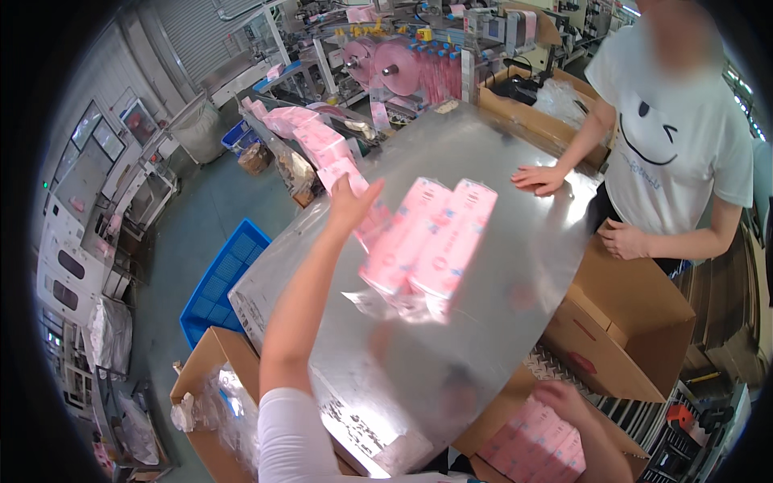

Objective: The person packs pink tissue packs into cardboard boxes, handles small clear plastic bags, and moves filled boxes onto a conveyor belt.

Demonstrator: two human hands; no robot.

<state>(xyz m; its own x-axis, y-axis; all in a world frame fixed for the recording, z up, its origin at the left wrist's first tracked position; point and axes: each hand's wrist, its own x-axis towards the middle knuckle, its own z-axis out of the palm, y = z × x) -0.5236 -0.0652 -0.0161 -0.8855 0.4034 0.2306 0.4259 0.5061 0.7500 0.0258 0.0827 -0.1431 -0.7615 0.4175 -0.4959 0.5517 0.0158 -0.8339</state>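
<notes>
My left hand (pixel 352 208) reaches across the metal table with thumb and fingers apart, beside a row of pink printed packs (pixel 325 145) that runs down from the machine. Whether the fingertips touch the nearest pack cannot be made out. Right of it, two long pink bundles in clear film (pixel 456 238) lie side by side on the steel tabletop (pixel 513 241), their loose film ends towards me. Low on the right, my blurred right hand (pixel 561 401) is over pink packs (pixel 534 444) standing in rows inside an open cardboard carton (pixel 501 404). Its grip is unclear.
Across the table stands a person (pixel 670 127), one hand on the tabletop, the other by an open carton (pixel 628 326) on a roller conveyor. A blue crate (pixel 220 290) and a carton of film scraps (pixel 223 392) are at left. Behind is a machine with pink film rolls (pixel 395 66).
</notes>
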